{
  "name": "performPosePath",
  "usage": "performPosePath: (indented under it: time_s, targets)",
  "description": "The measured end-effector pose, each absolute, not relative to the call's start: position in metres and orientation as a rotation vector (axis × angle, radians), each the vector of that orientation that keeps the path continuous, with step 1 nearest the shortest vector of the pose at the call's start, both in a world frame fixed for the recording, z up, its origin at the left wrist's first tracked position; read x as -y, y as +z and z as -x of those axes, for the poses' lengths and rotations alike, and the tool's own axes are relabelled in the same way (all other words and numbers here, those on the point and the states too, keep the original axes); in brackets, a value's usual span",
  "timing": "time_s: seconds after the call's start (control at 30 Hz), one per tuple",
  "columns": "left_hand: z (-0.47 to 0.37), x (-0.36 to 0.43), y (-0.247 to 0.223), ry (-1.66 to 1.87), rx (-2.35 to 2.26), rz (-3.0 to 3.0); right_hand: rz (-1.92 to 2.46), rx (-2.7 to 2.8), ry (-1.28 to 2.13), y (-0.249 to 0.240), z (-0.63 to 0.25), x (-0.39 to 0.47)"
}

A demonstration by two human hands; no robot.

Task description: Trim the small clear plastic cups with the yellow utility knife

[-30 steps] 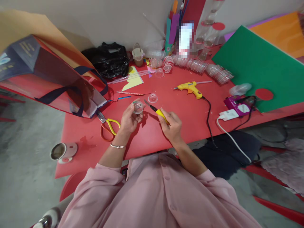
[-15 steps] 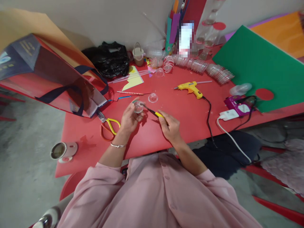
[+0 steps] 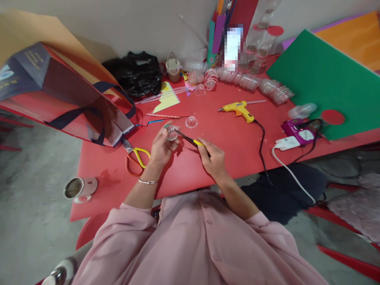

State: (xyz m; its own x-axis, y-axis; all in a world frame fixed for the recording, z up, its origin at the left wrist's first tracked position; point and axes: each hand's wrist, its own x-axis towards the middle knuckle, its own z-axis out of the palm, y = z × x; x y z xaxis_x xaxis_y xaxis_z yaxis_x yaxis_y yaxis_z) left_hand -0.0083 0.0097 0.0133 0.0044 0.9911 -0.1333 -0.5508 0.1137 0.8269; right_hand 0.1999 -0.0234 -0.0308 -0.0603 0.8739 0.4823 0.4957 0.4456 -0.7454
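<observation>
A small clear plastic cup (image 3: 172,133) is held in my left hand (image 3: 162,147), its fingers curled round it. My right hand (image 3: 212,157) is closed on the yellow part of a thin dark tool (image 3: 190,139), whose tip touches or lies just over the cup. Behind the cup, a second clear round piece (image 3: 191,122) rests on the red table (image 3: 184,174). Scissors (image 3: 138,157) with one yellow and one orange-red handle lie left of my left hand. To the right is a yellow glue gun (image 3: 239,111).
A paper bag (image 3: 68,91) leans at the left, beside a black plastic bag (image 3: 136,75). Stacked clear cups (image 3: 240,78) line the back. A mug (image 3: 86,188) stands at the near left edge. Green board (image 3: 332,83) and a purple power box (image 3: 299,130) are at right.
The cup and the tool's tip have shifted very slightly to the left. Both hands keep their grip.
</observation>
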Motion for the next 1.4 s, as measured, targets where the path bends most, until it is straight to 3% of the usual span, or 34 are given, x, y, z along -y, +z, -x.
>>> performPosePath:
  time_s: [1.4]
  targets:
    - [0.0078, -0.0100, 0.0121, 1.402, -0.897, -0.731, 1.186, 1.687, 0.502, -0.0263, -0.2010, 0.0250]
